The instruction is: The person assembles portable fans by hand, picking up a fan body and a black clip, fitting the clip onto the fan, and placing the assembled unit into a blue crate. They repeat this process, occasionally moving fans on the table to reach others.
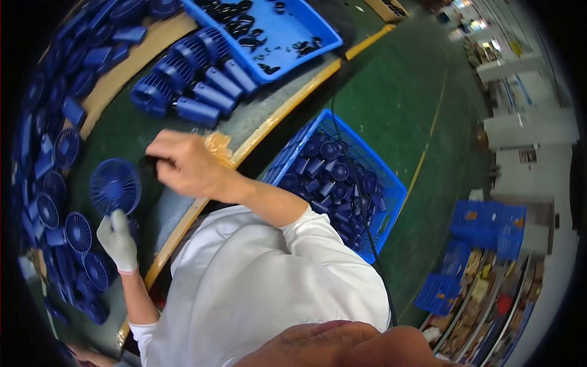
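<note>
My left hand (pixel 118 241), in a white glove, is closed on a blue handheld fan (pixel 115 185) just below its round grille. The fan is held over the workbench, its grille turned up toward me. My right hand (pixel 183 160), bare, is closed with the fingers bent round a small black part (pixel 148 164), which is mostly hidden and blurred. This hand is to the right of the fan and apart from it. Beyond my right hand, several blue handheld fans (pixel 199 101) lie side by side in a row.
A blue tray (pixel 293 33) with small black parts stands at the far bench end. Many blue fans (pixel 49 211) are heaped along the left, by a cardboard strip (pixel 122 70). A blue crate (pixel 391 205) of fans stands on the right. Another person's arm (pixel 85 355) shows lower left.
</note>
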Tool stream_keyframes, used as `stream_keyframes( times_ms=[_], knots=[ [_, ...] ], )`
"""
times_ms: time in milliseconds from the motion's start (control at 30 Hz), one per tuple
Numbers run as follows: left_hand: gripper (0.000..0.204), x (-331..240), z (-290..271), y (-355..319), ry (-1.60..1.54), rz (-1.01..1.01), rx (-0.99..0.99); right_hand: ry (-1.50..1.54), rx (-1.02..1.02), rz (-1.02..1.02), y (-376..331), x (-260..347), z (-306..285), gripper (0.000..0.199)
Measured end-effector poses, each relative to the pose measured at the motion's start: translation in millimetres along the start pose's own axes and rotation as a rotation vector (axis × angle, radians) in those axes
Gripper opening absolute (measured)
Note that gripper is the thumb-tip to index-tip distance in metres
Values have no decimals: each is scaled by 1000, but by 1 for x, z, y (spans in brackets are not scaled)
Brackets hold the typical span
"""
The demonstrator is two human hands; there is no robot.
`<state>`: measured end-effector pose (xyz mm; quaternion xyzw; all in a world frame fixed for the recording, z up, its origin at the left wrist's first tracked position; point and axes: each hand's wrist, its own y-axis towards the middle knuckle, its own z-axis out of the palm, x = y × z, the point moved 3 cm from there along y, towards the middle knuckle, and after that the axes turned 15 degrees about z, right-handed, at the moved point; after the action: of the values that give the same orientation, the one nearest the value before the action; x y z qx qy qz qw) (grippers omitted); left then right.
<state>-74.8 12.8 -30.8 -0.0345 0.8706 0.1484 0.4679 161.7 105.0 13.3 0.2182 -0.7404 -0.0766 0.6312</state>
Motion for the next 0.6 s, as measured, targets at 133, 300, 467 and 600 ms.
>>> stream_keyframes(
  times_ms=[133,300,467,600],
  knots=[
    [39,-6,24,-3,-974,126,-59,66,9,-23,-6,9,25,8],
    [46,-12,42,-11,-1195,-134,-120,-180,-198,-348,-5,34,44,10],
    [62,-17,50,-11,-1081,-153,-128,-437,-321,-667,-9,40,48,15],
    [47,49,48,-34,-1069,-224,-143,-404,-194,-748,-23,26,58,13]
  ],
)
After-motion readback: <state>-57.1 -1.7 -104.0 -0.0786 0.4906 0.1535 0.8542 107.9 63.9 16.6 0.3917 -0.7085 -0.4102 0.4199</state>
